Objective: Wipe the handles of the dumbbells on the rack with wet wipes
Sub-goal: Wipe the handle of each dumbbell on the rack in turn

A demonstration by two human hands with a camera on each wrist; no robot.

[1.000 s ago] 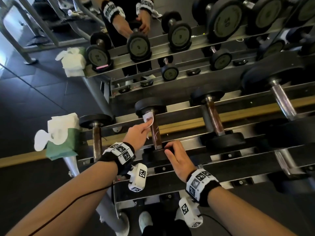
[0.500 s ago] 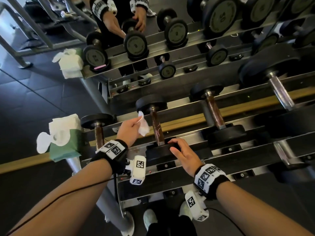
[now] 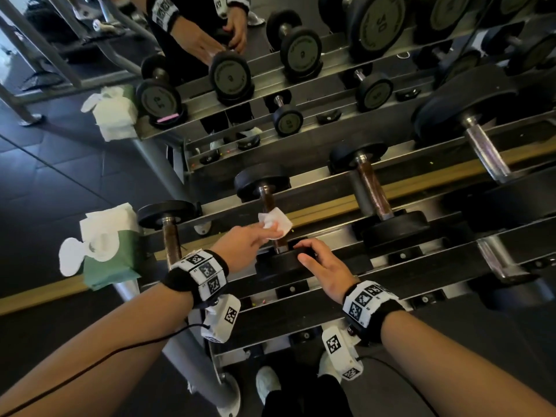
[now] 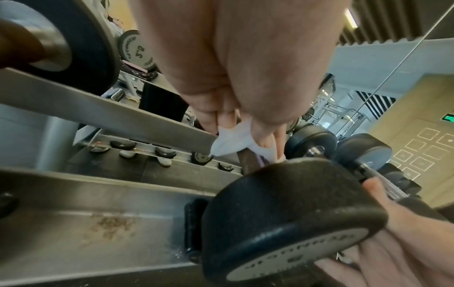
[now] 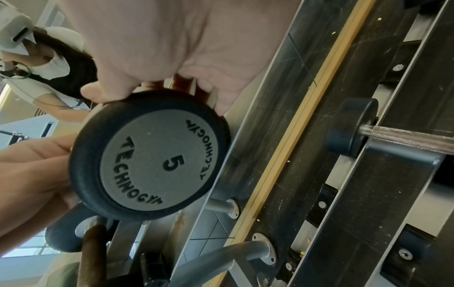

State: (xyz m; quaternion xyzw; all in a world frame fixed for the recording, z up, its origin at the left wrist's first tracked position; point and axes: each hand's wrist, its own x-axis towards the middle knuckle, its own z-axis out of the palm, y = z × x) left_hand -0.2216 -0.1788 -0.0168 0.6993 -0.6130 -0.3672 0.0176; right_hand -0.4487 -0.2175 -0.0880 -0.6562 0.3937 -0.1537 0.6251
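Dark tiled floor (image 3: pixel 45 182) meets a mirror wall (image 3: pixel 90 40) behind.

white wipe (image 3: pixel 275 222), rusty-brown handle (image 3: pixel 268 203), green wipes pack (image 3: pixel 112 260)

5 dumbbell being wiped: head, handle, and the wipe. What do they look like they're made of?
Dumbbell head: likely matte black rubber round a grey textured faceplate with recessed lettering. Handle: metal, brown and dull, possibly rust or tarnish. Wet wipe, pinched by the left hand: thin white nonwoven-looking sheet, crumpled.
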